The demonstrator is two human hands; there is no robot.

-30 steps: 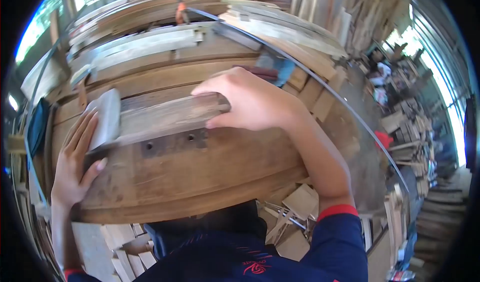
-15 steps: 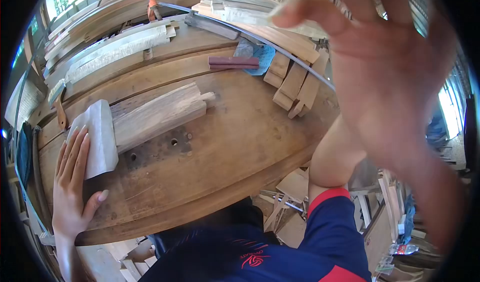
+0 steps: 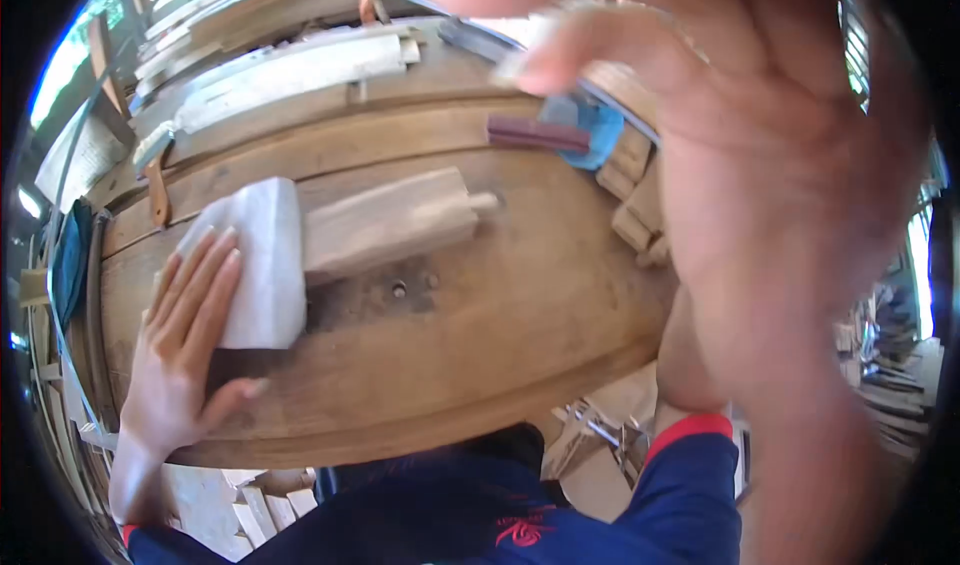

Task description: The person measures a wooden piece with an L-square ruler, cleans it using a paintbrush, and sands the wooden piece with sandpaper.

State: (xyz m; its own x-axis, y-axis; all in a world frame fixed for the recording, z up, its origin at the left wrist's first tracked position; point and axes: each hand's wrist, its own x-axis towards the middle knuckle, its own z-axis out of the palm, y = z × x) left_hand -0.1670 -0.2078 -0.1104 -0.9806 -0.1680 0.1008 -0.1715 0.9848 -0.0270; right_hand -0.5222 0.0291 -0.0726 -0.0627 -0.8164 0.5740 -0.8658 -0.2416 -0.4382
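My left hand lies with its fingers stretched over a folded white sheet on the wooden workbench. The thumb rests apart on the bench top. Right beside the sheet lies a pale wood piece with a narrow tenon-like end pointing right. Close to the camera, my right hand fills the upper right, blurred. Its thumb and forefinger are apart, and nothing shows between them; the other fingertips fall outside the view.
A brush with a wooden handle lies at the left. Behind are a maroon block, blue material and short wood blocks, partly hidden by my right hand. Stacked boards line the back. Scrap wood litters the floor.
The view has shifted, so the bench things appear farther right. My left hand has slid further onto the white sheet. My right hand looms larger, nearer the camera.
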